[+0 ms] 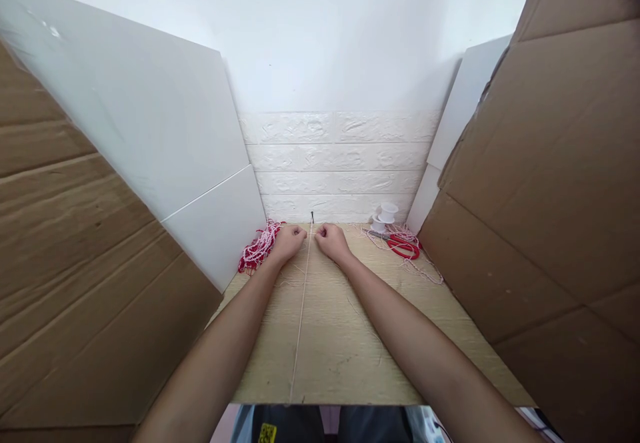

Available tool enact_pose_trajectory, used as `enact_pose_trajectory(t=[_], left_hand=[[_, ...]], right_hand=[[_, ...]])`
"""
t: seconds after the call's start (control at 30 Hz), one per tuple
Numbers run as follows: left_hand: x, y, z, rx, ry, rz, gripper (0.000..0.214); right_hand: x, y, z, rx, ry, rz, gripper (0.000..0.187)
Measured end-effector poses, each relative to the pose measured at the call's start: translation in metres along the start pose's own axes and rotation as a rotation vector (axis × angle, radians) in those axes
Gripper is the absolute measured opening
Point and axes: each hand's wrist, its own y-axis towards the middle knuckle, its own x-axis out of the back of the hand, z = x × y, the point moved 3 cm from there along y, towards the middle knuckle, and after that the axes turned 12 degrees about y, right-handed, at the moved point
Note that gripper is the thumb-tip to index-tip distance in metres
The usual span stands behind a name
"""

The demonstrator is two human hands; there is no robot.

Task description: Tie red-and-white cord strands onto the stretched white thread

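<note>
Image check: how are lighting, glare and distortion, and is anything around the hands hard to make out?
Head view: bright, even light, with the white wall nearly washed out; head view: a small glint on the left white panel and a dark upper-right corner; head view: wide-angle stretch toward the edges; head view: left hand and right hand too small to show grip detail.

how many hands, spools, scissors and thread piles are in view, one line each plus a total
Left hand and right hand: 2
Spools: 2
Scissors: 1
Thread piles: 2
Total: 7
</note>
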Motion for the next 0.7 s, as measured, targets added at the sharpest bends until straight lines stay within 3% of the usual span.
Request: enact_pose_trajectory(t=[0.7], left_hand=[[-0.0008, 0.0011, 0.005, 0.039, 0.027, -0.045, 0.019]], right_hand=[[0.0014, 0.0001, 0.001, 0.006, -0.001, -0.02, 0.009]])
